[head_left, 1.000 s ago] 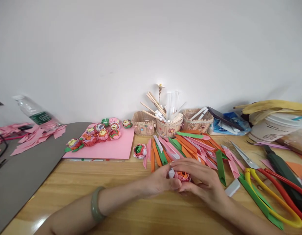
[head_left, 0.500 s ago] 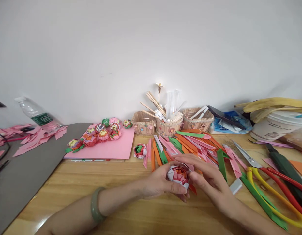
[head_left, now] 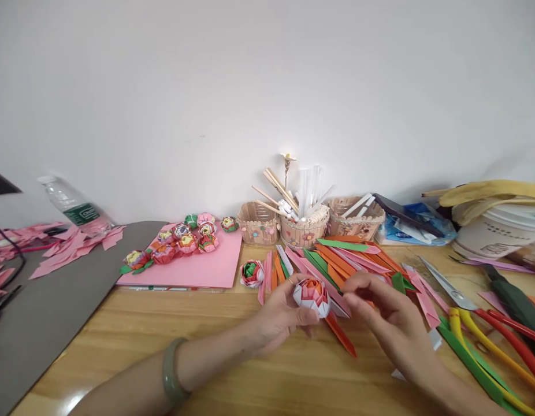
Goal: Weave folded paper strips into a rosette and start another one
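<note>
A round folded-paper flower (head_left: 313, 297), orange and pink inside with white outer petals, is held between the thumb and fingers of my left hand (head_left: 279, 318). Just right of it, my right hand (head_left: 382, 318) has its thumb and forefinger drawn close together; whether anything is between the fingertips is too small to tell. Beneath and behind both hands spread folded paper strips (head_left: 332, 263) in orange, pink, green and white. Another paper flower (head_left: 252, 273) with a green centre lies on the wooden table (head_left: 176, 341), left of the strips.
Several finished flowers (head_left: 187, 242) rest on pink paper (head_left: 215, 271). Three small baskets (head_left: 304, 230) stand along the wall. Large scissors (head_left: 462, 300) lie at the right, near a banana peel (head_left: 488, 190) on a tub. A bottle (head_left: 72, 202) leans at the left.
My right hand has moved right, away from the flower, and its fingers have drawn together. My left hand has tilted the flower and shifted slightly left. The whole view has shifted slightly.
</note>
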{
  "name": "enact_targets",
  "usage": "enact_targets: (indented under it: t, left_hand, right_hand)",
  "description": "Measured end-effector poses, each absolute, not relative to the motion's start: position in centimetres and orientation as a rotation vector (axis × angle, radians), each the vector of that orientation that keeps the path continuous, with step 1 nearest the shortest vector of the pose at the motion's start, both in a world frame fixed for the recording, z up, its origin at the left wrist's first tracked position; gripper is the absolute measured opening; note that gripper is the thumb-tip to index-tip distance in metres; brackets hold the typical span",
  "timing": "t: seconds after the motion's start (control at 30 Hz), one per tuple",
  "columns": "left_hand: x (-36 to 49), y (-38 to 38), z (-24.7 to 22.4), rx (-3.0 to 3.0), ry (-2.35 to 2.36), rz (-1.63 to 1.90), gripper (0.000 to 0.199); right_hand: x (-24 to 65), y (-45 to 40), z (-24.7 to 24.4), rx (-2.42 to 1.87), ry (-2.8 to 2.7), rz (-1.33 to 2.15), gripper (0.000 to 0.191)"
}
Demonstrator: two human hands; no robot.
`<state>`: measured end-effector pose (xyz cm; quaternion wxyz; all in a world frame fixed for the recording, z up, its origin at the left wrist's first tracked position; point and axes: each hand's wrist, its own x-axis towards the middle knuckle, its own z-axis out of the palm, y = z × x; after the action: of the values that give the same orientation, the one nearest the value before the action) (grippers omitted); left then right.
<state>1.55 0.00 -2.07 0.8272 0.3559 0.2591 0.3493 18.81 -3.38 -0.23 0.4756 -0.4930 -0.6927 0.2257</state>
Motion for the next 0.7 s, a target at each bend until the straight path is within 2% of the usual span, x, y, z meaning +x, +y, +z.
enact_targets:
  t: [0.03,0.1,0.17,0.33,0.47,0.6,0.7]
  left_hand:
    - [1.5,0.0,-2.0,0.752,0.559,0.772,0.058]
    - [1.6,0.0,-1.9,0.744,0.551,0.801,0.060]
    - [1.6,0.0,-1.9,0.739,0.496,0.798,0.065]
    - [1.3,0.4,-1.9,0.697,0.437,0.800,0.053]
    - [1.1,0.4,-2.0,0.729,0.524,0.801,0.057]
    - [1.1,0.2,-2.0,0.760,0.504,0.857,0.044]
    - [1.2,0.2,-2.0,0.804,0.540,0.878,0.043]
  right_hand:
    - [18.7,-3.4,-0.4,-1.201,-1.762,0.520,0.013]
    - [18.5,-3.3,-0.9,-1.178,-1.892,0.437,0.030]
    - [18.4,-3.2,-1.4,-1.186,-1.953,0.347,0.038]
    - [18.7,-2.7,-2.1,-1.114,-2.011,0.239,0.032]
    - [18.8,-2.7,-1.4,-1.075,-2.003,0.331,0.029]
    - [18.9,-3.0,-0.8,-1.138,-1.869,0.410,0.024]
    - [18.9,-3.1,-0.7,-1.153,-1.842,0.419,0.027]
